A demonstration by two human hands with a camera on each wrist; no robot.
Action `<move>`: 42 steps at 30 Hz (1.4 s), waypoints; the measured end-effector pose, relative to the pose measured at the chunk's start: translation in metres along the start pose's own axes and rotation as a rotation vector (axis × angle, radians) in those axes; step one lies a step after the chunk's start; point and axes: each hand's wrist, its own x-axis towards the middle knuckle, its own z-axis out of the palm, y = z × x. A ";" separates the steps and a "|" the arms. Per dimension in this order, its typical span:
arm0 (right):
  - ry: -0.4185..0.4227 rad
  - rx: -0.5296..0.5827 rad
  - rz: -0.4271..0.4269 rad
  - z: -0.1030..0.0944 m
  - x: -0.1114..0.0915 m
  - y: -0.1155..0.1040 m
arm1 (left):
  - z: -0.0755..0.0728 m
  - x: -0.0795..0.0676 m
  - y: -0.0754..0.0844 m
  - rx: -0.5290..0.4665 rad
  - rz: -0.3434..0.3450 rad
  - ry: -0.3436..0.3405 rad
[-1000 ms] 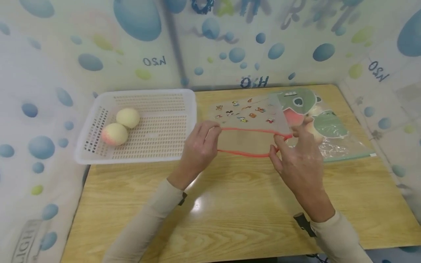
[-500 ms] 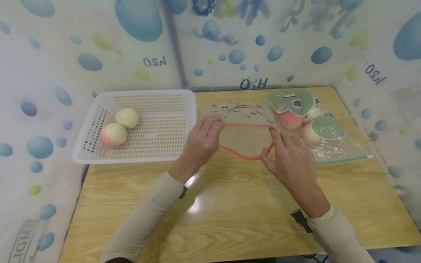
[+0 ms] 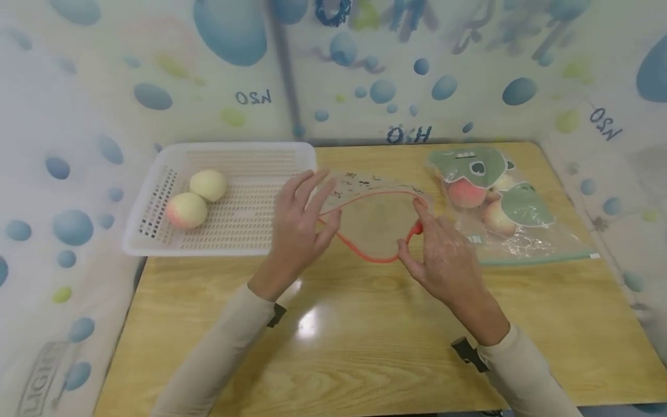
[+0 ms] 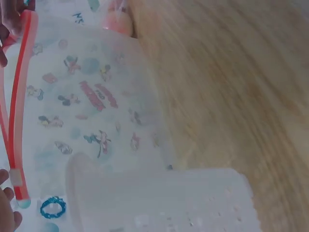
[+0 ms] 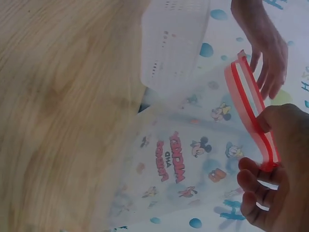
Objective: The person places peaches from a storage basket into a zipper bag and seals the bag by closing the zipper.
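A translucent zip bag with cartoon prints (image 3: 365,184) stands with its red-edged mouth spread wide. My right hand (image 3: 450,258) pinches the mouth at its right end; in the right wrist view the thumb presses on the red strip (image 5: 246,104). At the opposite end, my left hand (image 3: 298,229) has its fingers spread loosely beside the corner, and the right wrist view shows it just off the red edge. A white plastic basket (image 3: 234,252) lies left of the bag, holding a pinkish peach (image 3: 186,212) and a paler one (image 3: 208,185).
On the right lies a larger clear zip bag (image 3: 552,246) with green patches and several peaches (image 3: 465,193) inside. All this rests on a wooden table (image 3: 375,347). A patterned sheet (image 3: 354,110) hangs behind and along the sides.
My left hand has let go of the bag's left corner and moved left, its fingers loosening. The right hand has shifted left with its end, and the mouth has widened into a rounder opening.
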 end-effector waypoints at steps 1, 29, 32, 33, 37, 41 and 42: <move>0.001 0.002 0.000 0.001 0.000 0.001 | -0.003 -0.002 -0.001 -0.011 -0.010 -0.004; -0.062 0.088 0.042 0.007 -0.002 0.000 | -0.110 -0.046 -0.135 0.441 -0.386 -0.596; -0.025 0.111 0.022 0.008 -0.002 -0.001 | -0.120 -0.051 -0.149 0.459 -0.475 -0.719; -0.017 0.116 0.020 0.008 -0.002 -0.002 | -0.122 -0.054 -0.155 0.457 -0.502 -0.755; -0.025 0.127 0.019 0.007 -0.003 -0.003 | -0.131 -0.063 -0.171 0.461 -0.590 -0.856; -0.068 0.113 0.029 0.005 -0.004 -0.002 | -0.139 -0.064 -0.178 0.472 -0.651 -0.912; -0.068 0.109 0.027 0.005 -0.004 -0.002 | -0.141 -0.064 -0.179 0.478 -0.653 -0.921</move>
